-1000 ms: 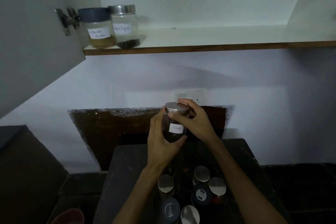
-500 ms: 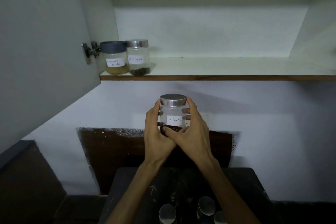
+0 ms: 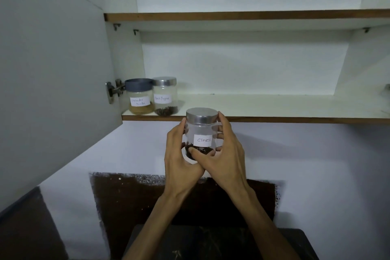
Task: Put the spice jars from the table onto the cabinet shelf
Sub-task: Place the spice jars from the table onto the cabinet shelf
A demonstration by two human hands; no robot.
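Cloves jar [image 3: 202, 132] at frame centre, upright, silver lid level with the shelf's [image 3: 263, 105] front edge, not yet on it. Left hand [image 3: 181, 158] cups its left side, fingers curled round the glass; right hand [image 3: 225, 154] wraps the right side, thumb across the base, fingertip on the lid. On the shelf, middle left: coriander jar [image 3: 139, 99] and pepper jar [image 3: 165, 95], touching. Open door [image 3: 52, 69] at left. Dark table [image 3: 211, 243] at bottom.

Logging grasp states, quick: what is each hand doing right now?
Left hand: closed on the cloves jar.
Right hand: closed on the same cloves jar.
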